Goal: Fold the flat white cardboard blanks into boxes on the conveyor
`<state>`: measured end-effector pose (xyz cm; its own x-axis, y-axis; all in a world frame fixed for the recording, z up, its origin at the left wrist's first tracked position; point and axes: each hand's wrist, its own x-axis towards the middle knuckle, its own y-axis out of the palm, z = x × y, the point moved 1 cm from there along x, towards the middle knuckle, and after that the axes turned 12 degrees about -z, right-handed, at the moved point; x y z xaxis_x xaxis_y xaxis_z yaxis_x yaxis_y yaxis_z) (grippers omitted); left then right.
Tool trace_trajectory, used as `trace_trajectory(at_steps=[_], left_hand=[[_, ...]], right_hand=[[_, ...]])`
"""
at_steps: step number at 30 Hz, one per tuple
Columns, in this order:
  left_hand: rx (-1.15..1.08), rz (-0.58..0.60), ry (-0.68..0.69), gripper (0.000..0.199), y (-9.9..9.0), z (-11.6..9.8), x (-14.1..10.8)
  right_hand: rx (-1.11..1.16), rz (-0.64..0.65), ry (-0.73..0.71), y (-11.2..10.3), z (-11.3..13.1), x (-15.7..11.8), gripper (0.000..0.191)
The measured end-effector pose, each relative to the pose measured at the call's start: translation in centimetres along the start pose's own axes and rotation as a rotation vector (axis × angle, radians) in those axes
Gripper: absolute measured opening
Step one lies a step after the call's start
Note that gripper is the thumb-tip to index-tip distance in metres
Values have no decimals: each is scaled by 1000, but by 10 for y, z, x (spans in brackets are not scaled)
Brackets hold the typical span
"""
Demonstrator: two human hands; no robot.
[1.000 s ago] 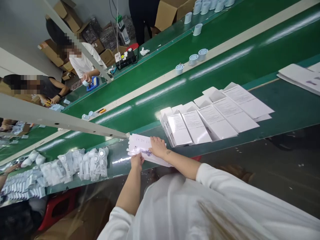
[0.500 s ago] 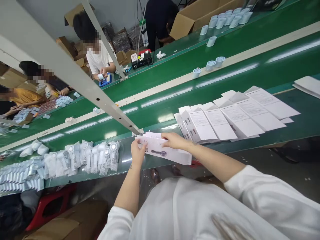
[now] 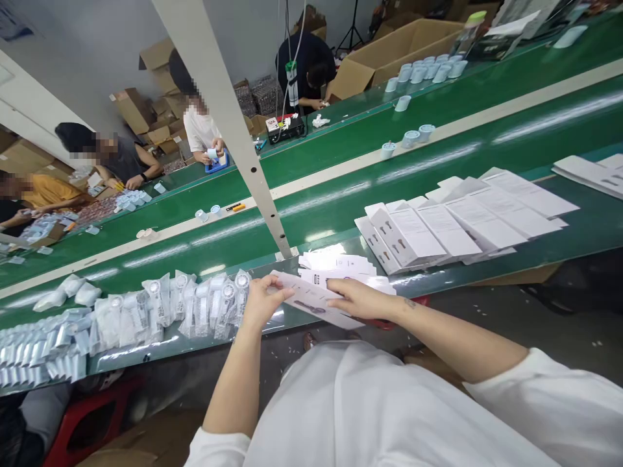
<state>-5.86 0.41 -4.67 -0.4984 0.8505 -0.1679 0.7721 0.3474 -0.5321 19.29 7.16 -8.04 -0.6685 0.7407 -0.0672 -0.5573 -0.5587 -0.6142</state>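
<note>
A flat white printed carton [image 3: 311, 306], with a picture of a dark handheld device on it, is held tilted over the near edge of the green bench. My left hand [image 3: 263, 303] pinches its upper left end between thumb and fingers. At its right part, my right hand [image 3: 360, 299] grips the carton with the fingers over the printed face; the thumb is hidden. Just behind lies a pile of flat white cartons [image 3: 341, 263], partly covered by the held carton and my right hand. Bagged white devices [image 3: 199, 301] lie in a row left of my left hand.
Overlapping white cartons [image 3: 452, 227] lie at the right. A white metal post [image 3: 253, 165] rises from the bench just behind the pile. Light blue cups [image 3: 411, 137] stand on the green conveyor [image 3: 331, 194]. Several co-workers sit across it. A red stool [image 3: 92, 415] is at lower left.
The view has shifted, bringing the pile behind the carton into sight. The held carton now slopes more steeply down to the right and stands apart from the pile. Both hands still hold it.
</note>
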Motion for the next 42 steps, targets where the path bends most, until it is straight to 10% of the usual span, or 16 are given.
trace_trajectory(at_steps=[9,12,16,21,28,36,42], left_hand=[[148,402,220,23,-56,-36,-39],[63,465,240,11,-49,-48,-51],[-36,354,258,16,-54,-62,-60],[-320,126,300,39,-78,-59,-50],[-890,123,58,71,15,-47,-50],[-1105,-603,-156,43,39,-64,-56],[-1104,-529,-98,38,46,-71,-76]], right_hand=[[45,382,-318,-16,43,8,7],[296,472,-288,-16,47,22,41],[592,635,-176,-13,53,41,111],[599,590,-222,-38,44,58,102],[408,631,-535,-62,36,81,110],[44,-74,-808,-70,73,34,84],[30,-253,-924,-59,81,26,58]])
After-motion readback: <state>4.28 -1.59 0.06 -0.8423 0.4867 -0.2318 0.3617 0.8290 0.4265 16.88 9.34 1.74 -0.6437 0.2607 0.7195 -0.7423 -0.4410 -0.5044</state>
